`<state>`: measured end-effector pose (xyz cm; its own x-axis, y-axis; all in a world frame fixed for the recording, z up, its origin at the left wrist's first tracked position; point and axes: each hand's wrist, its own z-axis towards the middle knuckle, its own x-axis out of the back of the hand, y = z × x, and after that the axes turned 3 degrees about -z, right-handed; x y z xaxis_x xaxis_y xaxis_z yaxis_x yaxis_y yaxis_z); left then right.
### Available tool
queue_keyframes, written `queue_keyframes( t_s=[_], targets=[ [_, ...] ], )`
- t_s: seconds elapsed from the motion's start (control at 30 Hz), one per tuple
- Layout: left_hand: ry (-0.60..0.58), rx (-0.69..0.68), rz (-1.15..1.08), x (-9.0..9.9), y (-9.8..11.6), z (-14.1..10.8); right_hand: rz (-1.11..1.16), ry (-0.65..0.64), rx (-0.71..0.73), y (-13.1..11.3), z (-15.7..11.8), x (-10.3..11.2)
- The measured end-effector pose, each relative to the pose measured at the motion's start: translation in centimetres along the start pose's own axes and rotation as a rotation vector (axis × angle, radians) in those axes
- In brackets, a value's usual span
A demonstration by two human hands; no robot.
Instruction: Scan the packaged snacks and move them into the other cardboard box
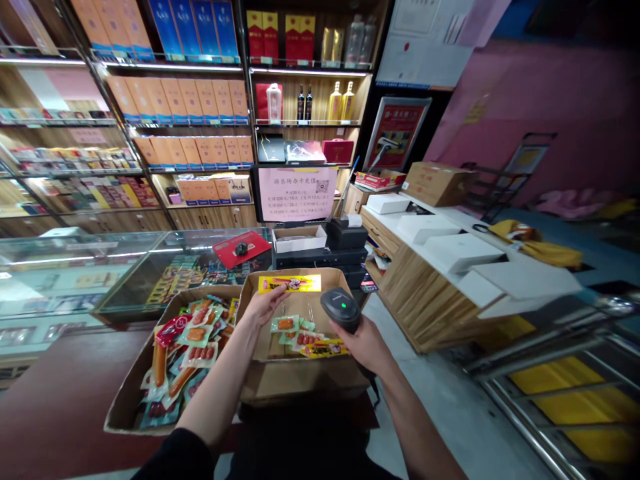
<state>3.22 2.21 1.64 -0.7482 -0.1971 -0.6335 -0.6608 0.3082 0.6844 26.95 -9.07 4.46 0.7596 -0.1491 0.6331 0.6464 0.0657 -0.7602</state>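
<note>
— Shelves of boxed goods are filling the wall behind, and a glass counter is running along to the left of the person's left hand. What are you seeing up close?

— Two open cardboard boxes are sitting side by side in front of the person. The left hand is reaching over the near rim of the right-hand box, fingers pinching the left end of a long yellow snack packet and holding it level above the box's far side.

— And the other hand?

— The right hand is gripping a black handheld scanner, fist closed around its handle, the head with its green light tilting toward the yellow packet. It is hovering over the box's right rim.

— Any room around them?

— Beneath the left hand a few sausage packets are lying on the box floor, with bare cardboard around them. Left of that forearm, the left-hand box is lying heaped with more packets, its right wall touching the other box. Right of the scanner hand, open grey floor is stretching to a wooden counter, well apart. Just beyond the yellow packet, a till is standing close to the box's far edge.
</note>
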Motion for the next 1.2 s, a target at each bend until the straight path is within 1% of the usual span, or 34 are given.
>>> queue_keyframes(
  t_s=[0.17, 0.27, 0.37, 0.47, 0.53, 0.6, 0.63, 0.7, 0.8, 0.9, 1.0, 1.1, 1.17, 1.2],
  targets=[
    [-0.002, -0.007, -0.009, 0.1, -0.3, 0.0, 0.020, 0.008, 0.005, -0.2, 0.1, 0.0],
    [0.030, -0.053, -0.036, 1.4, 0.5, -0.3, 0.024, -0.020, 0.015, -0.1, 0.4, 0.0],
    [0.142, -0.147, -0.097, 4.4, 2.9, -1.2, 0.026, -0.035, 0.033, 0.3, 1.1, -0.4],
    [0.300, -0.265, -0.191, 8.5, 6.2, -3.1, 0.006, -0.039, 0.042, 0.6, 2.1, -1.3],
    [0.392, -0.335, -0.250, 11.1, 8.1, -4.8, -0.027, -0.072, 0.027, 0.6, 2.7, -2.1],
    [0.435, -0.357, -0.282, 13.1, 9.2, -6.3, -0.056, -0.120, 0.021, 0.2, 3.0, -2.8],
    [0.441, -0.352, -0.289, 13.8, 9.3, -7.0, -0.064, -0.136, 0.025, 0.0, 3.1, -3.1],
    [0.429, -0.337, -0.294, 14.6, 9.2, -7.9, -0.073, -0.154, 0.048, -0.7, 3.2, -3.5],
    [0.409, -0.346, -0.271, 14.5, 8.2, -8.3, -0.078, -0.165, 0.072, -1.5, 3.0, -3.6],
    [0.379, -0.328, -0.210, 13.3, 7.2, -7.7, -0.056, -0.147, 0.081, -2.0, 2.7, -3.3],
    [0.321, -0.309, -0.161, 11.2, 5.8, -6.4, -0.030, -0.110, 0.079, -1.6, 2.3, -2.8],
    [0.238, -0.261, -0.070, 8.6, 3.7, -4.7, -0.026, -0.077, 0.035, -0.7, 1.9, -2.2],
    [0.153, -0.211, 0.077, 7.2, 1.9, -3.5, -0.021, -0.058, 0.012, -0.1, 1.5, -1.6],
    [0.100, -0.190, 0.194, 6.6, 1.0, -3.0, -0.020, -0.052, 0.001, 0.1, 1.3, -1.2]
  ],
)
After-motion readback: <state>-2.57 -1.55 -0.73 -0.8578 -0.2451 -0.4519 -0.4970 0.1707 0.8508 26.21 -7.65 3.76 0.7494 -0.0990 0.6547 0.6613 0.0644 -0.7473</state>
